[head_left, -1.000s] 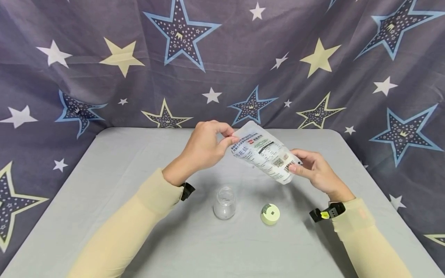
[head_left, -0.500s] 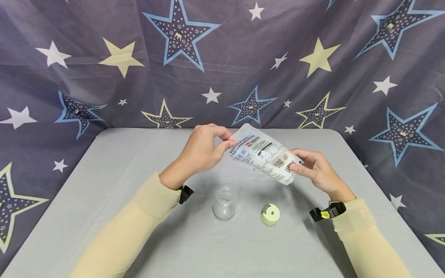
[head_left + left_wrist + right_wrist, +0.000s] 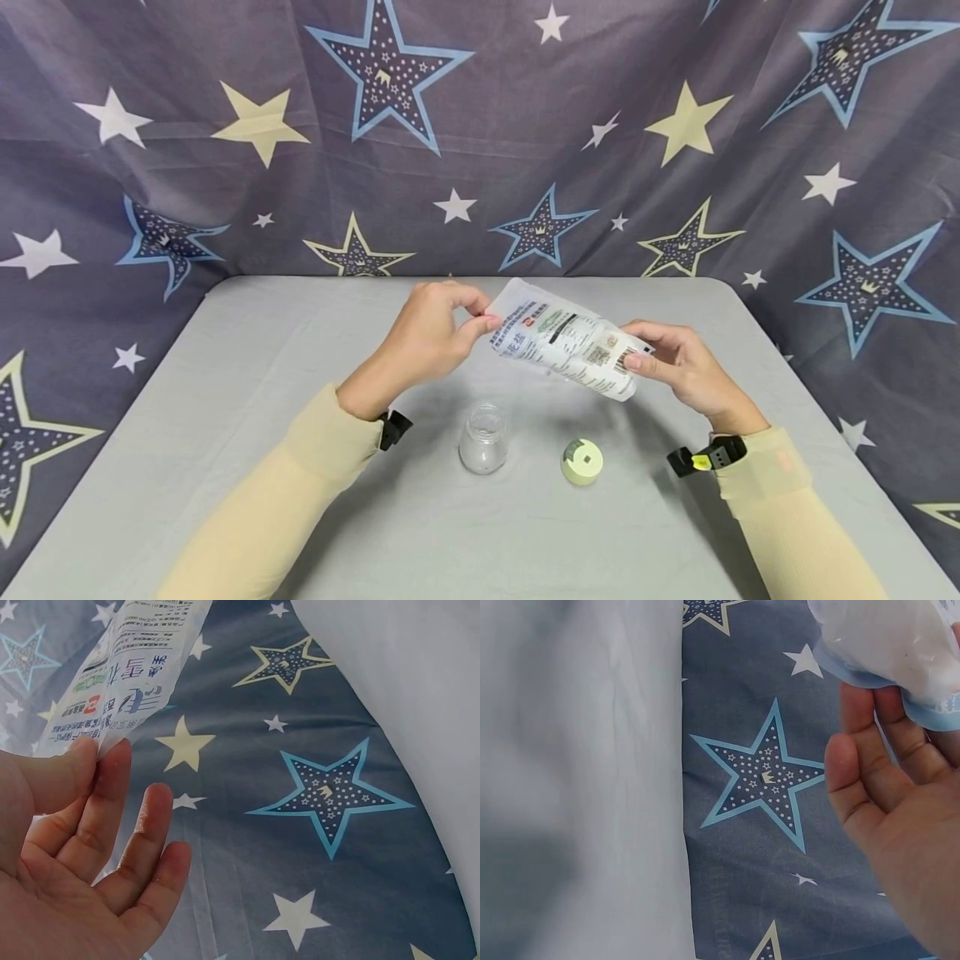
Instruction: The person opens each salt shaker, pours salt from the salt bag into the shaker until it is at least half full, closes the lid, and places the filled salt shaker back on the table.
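Observation:
Over the middle of the table, a white printed salt bag hangs tilted between my two hands, its top end to the left. My left hand pinches a top corner between thumb and forefinger; in the left wrist view the other fingers stand apart from the bag. My right hand holds the bottom end, thumb on the printed face. White contents bulge at the bag's base in the right wrist view. Below stands a clear glass jar without a lid. Right of it lies a pale green round cap.
A grey cloth covers the table. Behind it and along both sides hangs a dark curtain with stars. The jar and cap stand close together beneath the bag.
My left hand has moved down and slightly left with the bag's top end, so the bag lies closer to level. The right hand, jar and cap have stayed in place.

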The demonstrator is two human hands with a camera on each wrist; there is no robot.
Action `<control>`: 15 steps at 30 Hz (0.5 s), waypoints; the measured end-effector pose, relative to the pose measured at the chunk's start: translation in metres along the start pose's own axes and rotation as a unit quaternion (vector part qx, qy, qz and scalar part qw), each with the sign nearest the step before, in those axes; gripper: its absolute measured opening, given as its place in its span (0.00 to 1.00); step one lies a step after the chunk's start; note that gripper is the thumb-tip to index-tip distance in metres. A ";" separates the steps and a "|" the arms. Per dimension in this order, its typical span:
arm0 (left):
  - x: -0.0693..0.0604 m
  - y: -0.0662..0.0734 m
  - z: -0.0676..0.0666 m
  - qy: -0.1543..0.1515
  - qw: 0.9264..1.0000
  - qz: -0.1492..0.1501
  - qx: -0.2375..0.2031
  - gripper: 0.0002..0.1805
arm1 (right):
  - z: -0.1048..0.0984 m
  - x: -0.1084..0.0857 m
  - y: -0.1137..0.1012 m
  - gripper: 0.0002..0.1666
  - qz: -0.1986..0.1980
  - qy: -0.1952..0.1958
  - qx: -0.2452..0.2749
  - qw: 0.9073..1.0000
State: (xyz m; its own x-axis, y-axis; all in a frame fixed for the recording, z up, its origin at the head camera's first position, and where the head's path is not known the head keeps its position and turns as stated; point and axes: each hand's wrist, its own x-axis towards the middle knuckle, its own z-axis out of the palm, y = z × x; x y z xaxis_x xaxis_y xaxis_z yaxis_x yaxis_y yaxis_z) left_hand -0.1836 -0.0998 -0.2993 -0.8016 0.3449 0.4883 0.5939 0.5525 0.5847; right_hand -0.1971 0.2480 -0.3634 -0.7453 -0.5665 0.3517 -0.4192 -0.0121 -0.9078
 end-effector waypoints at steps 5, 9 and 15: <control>-0.005 -0.002 -0.001 -0.006 1.000 -0.011 -0.001 0.08 | 0.001 0.001 -0.001 0.19 0.004 -0.003 -0.001 1.000; -0.008 -0.004 -0.001 -0.008 1.000 -0.016 -0.005 0.07 | 0.002 0.001 -0.003 0.19 0.007 -0.006 -0.004 1.000; -0.013 -0.009 0.000 -0.006 1.000 -0.019 -0.009 0.07 | 0.004 0.003 -0.003 0.19 0.006 -0.009 -0.013 1.000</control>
State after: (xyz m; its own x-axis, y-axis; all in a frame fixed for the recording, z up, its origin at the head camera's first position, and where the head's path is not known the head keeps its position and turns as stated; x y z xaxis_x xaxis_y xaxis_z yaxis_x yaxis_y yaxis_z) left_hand -0.1784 -0.1094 -0.3112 -0.8244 0.3323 0.4582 0.5639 0.5518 0.6144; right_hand -0.1958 0.2429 -0.3604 -0.7410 -0.5809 0.3369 -0.4245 0.0165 -0.9053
